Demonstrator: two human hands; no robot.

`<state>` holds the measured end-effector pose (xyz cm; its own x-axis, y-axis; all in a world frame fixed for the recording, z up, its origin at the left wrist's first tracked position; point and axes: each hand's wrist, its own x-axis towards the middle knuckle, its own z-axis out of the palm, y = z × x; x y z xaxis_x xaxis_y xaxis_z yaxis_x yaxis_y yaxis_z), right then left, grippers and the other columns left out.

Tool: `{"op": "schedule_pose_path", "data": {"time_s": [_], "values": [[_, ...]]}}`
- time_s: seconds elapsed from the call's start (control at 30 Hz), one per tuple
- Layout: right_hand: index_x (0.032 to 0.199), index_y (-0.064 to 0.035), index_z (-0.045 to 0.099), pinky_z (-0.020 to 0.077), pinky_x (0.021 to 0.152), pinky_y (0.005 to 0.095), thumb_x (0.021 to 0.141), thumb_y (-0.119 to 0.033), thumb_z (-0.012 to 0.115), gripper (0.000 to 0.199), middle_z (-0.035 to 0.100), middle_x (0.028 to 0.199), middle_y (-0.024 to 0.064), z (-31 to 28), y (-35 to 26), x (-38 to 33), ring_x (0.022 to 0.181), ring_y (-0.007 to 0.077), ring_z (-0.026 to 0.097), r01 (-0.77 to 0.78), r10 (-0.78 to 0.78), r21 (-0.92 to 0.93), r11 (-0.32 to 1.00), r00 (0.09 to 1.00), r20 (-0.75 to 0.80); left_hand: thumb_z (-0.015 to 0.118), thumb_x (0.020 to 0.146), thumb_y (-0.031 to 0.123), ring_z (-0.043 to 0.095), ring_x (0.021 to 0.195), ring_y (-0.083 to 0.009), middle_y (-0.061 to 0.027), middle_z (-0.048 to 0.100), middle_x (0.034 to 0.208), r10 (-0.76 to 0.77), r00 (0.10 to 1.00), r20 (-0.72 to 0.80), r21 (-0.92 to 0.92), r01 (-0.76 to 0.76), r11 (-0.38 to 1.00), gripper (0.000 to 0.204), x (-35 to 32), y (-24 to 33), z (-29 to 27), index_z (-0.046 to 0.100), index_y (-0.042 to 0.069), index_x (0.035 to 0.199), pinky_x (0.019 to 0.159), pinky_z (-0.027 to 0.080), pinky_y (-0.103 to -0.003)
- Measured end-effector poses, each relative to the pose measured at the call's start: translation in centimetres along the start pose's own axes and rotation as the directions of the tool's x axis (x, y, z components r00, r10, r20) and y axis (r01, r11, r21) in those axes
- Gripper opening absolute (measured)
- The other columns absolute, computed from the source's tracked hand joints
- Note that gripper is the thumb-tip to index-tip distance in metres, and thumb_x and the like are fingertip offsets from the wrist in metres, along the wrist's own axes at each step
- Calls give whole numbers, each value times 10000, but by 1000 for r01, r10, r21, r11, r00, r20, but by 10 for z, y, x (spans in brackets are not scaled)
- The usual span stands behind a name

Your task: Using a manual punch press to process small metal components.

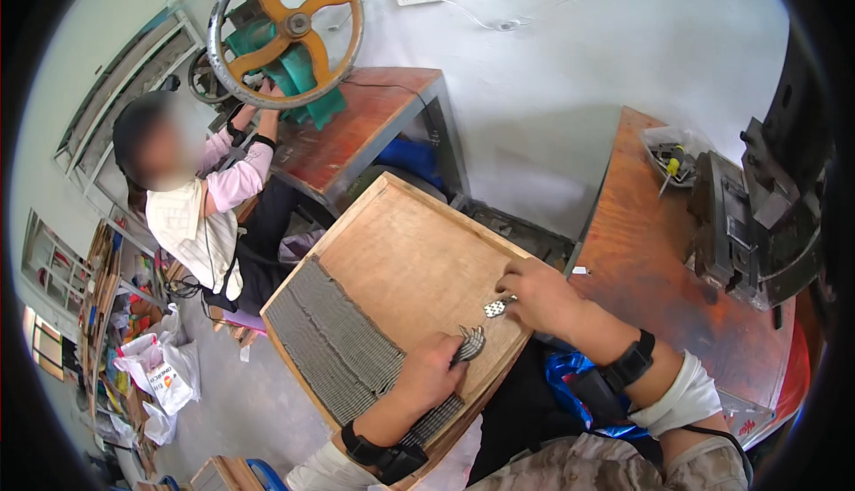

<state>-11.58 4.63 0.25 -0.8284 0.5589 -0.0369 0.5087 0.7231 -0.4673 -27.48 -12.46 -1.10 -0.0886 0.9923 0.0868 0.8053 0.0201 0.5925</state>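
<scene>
While the left hand (431, 372) pinched a ridged stack (473, 343), the right hand (540, 296) pinched spotted pieces (492, 310). Grey ridged rows (334, 339) lay leftward.

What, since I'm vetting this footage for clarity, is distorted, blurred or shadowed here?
Head view: fisheye distortion curves the scene toward a black rim; head view: a blurred patch hides the face of the co-worker, while the left hand and right hand look fairly sharp; head view: a soft grey shadow lies on the white wall.
</scene>
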Motion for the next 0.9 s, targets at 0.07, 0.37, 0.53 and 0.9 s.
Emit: {"op": "schedule_pose_path", "data": {"time_s": [0.07,0.37,0.53,0.9], "values": [[1066,-106,607,471,840,425,631,-129,752,459,571,1117,108,10,-15,-8,1018,326,557,475,-465,66,877,876,-131,682,727,114,592,802,-346,-167,603,863,13,999,-41,48,-11,999,291,-3,5,2,616,18,994,710,481,-394],[1040,-51,596,453,857,379,611,-159,766,474,572,1053,91,19,-34,-9,1017,277,528,607,-605,56,793,795,-47,716,732,179,634,782,-313,-169,641,854,-162,983,86,-93,170,981,366,-17,14,-21,612,28,1050,701,505,-376],[1005,-61,600,456,815,384,621,-179,770,437,570,940,81,33,-29,1,964,272,536,712,-698,168,682,702,-138,719,746,172,644,790,-296,-152,654,878,-123,986,116,-37,128,991,372,-13,7,-21,611,44,1079,715,513,-364],[971,-97,617,440,797,373,652,-265,765,390,556,898,61,38,-28,-12,910,264,533,619,-628,189,763,778,-13,605,853,332,383,1259,-385,-220,458,1328,-334,739,-586,354,604,714,563,23,-164,-106,473,-38,1257,1038,296,-490]]}}
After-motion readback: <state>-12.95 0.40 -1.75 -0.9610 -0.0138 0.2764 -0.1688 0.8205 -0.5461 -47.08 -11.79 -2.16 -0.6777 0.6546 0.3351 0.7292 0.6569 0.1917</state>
